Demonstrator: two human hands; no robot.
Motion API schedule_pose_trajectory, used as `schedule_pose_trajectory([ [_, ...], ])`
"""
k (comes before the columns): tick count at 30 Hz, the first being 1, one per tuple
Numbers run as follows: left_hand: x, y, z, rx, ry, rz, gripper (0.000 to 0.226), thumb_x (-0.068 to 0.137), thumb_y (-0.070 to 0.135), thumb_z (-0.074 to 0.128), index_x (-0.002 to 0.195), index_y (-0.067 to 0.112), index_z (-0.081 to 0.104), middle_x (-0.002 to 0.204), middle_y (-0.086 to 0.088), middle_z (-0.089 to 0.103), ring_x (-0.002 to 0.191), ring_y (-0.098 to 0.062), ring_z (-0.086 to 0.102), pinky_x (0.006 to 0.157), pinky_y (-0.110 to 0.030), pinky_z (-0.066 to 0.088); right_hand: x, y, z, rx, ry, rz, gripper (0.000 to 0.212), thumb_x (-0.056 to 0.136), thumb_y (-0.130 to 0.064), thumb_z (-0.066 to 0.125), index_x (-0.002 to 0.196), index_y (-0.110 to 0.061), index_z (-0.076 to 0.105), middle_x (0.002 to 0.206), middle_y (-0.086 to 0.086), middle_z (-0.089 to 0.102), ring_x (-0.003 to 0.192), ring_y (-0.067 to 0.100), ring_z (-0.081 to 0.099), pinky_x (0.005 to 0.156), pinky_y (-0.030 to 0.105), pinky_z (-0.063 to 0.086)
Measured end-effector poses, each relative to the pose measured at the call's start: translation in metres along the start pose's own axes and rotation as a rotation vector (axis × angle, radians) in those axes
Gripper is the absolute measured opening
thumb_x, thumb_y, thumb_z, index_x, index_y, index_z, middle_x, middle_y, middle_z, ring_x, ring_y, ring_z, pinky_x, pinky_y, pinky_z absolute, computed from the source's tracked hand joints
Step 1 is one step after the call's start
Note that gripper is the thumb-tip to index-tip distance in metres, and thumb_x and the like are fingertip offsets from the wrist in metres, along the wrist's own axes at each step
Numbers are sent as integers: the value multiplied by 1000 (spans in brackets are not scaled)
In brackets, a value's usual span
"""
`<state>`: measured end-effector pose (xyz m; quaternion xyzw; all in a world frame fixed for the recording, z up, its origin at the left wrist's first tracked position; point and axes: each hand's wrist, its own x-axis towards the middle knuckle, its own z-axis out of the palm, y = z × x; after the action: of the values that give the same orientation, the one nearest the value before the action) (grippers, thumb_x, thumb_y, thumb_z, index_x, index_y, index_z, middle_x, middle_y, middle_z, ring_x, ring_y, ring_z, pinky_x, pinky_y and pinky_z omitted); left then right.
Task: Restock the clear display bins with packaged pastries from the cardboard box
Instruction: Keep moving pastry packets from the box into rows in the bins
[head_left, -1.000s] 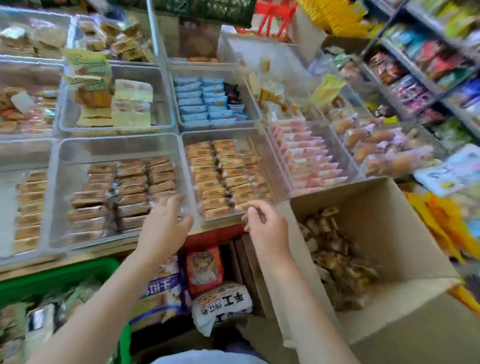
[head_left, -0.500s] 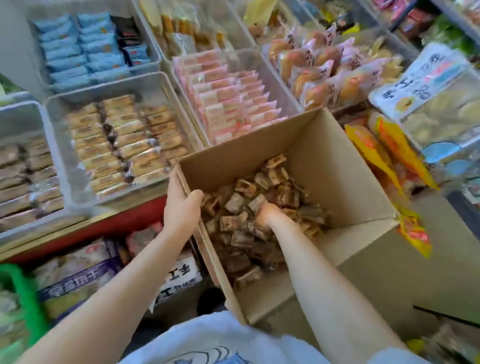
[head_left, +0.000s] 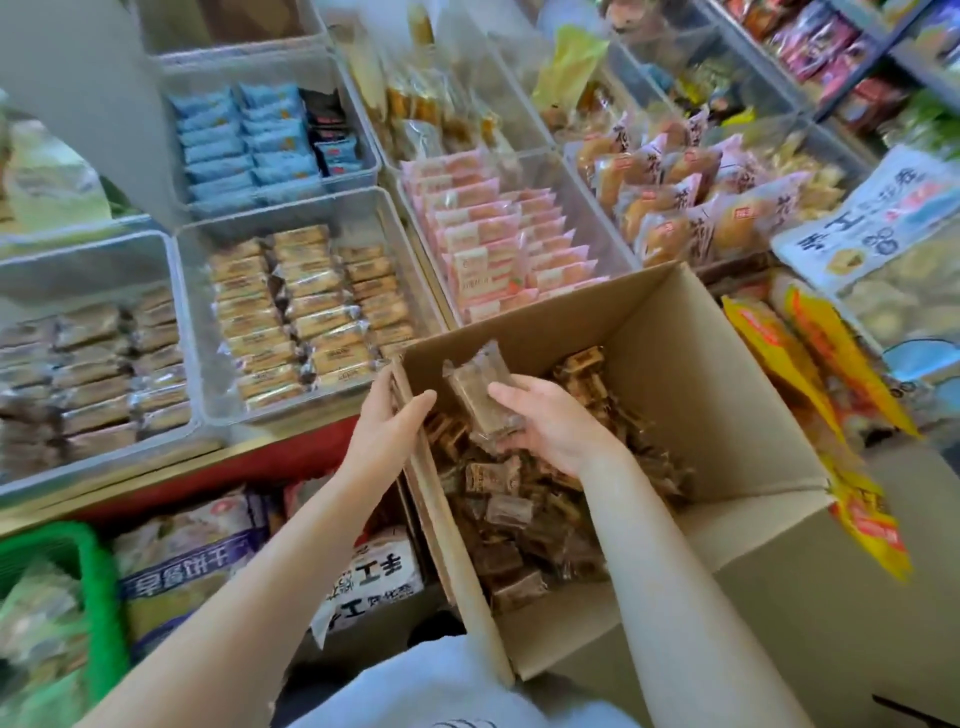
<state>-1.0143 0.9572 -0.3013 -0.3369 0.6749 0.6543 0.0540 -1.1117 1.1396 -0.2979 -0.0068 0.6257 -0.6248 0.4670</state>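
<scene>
My right hand (head_left: 550, 423) is curled round a small stack of brown pastries in clear wrappers (head_left: 480, 392), lifted just above the loose heap of the same packets (head_left: 524, 519) in the open brown cardboard box (head_left: 701, 374). My left hand (head_left: 387, 423) grips the box's near-left wall, thumb inside and fingers outside, steadying it.

From the box, the clear plastic bin of tan wrapped bars (head_left: 296, 306) sits at ten o'clock, touching the box's corner, and its rows look nearly full. Further out at nine o'clock, the clear bin of darker brown wrapped bars (head_left: 88, 364) looks like the match for what I hold; it has rows in place, with bare room at its far end.

I judge the job as midway: the box holds plenty of packets, this handful has not yet reached a bin, and many more trips remain.
</scene>
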Motion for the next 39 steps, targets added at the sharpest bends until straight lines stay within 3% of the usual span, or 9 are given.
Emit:
schedule_pose_trajectory([
  [4, -16, 16, -41, -69, 132, 95, 35, 101, 40, 54, 131, 24, 59, 128, 4, 63, 116, -14, 60, 99, -39, 50, -15, -32, 56, 16, -48, -181, 26, 100, -24, 58, 122, -17, 68, 109, 8, 72, 91, 22, 69, 65, 30, 55],
  [9, -39, 29, -117, -256, -30, 186, 35, 96, 41, 65, 126, 24, 62, 112, -6, 73, 101, -23, 72, 86, -42, 58, 3, -45, 142, -122, -63, -188, 31, 103, -31, 52, 124, -14, 68, 104, 11, 74, 86, 25, 68, 64, 32, 53],
  [13, -39, 17, -195, -535, 10, 38, 29, 96, 14, 64, 125, 21, 63, 113, -13, 73, 95, -29, 73, 74, -39, 62, 32, -48, 219, -100, -123, -136, 37, 106, -34, 41, 134, -20, 60, 104, 31, 68, 75, 34, 68, 56, 37, 55],
  [18, -27, -15, -304, -995, -2, -288, 15, 90, 16, 66, 97, 4, 63, 100, -17, 58, 68, -17, 63, 53, -22, 55, 72, -40, 313, -638, -283, -344, 66, 97, -1, 58, 136, -54, 51, 138, -7, 57, 121, 29, 60, 101, 49, 51],
  [23, -1, -54, -388, -352, 287, -160, 34, 106, 37, 46, 94, 11, 63, 73, -4, 68, 66, -24, 68, 61, -33, 53, 138, -38, 399, -550, -141, -241, 32, 90, -36, 75, 120, -32, 64, 121, -11, 70, 110, 3, 66, 101, 34, 52],
  [25, 16, -90, -422, 403, 633, 138, 32, 101, 34, 46, 106, 12, 69, 93, -8, 70, 93, -31, 65, 78, -40, 50, 162, -41, 428, -527, -67, -202, 17, 96, -30, 68, 112, -29, 61, 107, -11, 72, 85, -5, 69, 77, 14, 56],
  [28, 30, -144, -456, 1076, 539, 280, 47, 91, 37, 36, 118, 16, 68, 130, -12, 64, 132, -32, 49, 96, -47, 47, 203, -36, 463, -687, 93, -282, 20, 96, -22, 68, 115, -19, 62, 96, -12, 64, 93, 9, 65, 65, 4, 46],
  [34, 26, -146, -457, 1110, 376, 199, 54, 95, 43, 25, 134, 21, 57, 157, -4, 41, 155, -21, 2, 102, -43, 44, 283, -14, 502, -1265, 245, -462, 37, 87, -19, 68, 124, -20, 64, 120, 6, 59, 116, 29, 51, 100, 40, 45],
  [39, 22, -139, -460, 1146, 324, 124, 56, 100, 46, 22, 147, 22, 41, 164, -4, 27, 154, -20, -18, 107, -45, 38, 307, 13, 524, -1395, -86, -191, 45, 104, -21, 46, 149, -23, 47, 154, 6, 43, 143, 29, 37, 118, 42, 31],
])
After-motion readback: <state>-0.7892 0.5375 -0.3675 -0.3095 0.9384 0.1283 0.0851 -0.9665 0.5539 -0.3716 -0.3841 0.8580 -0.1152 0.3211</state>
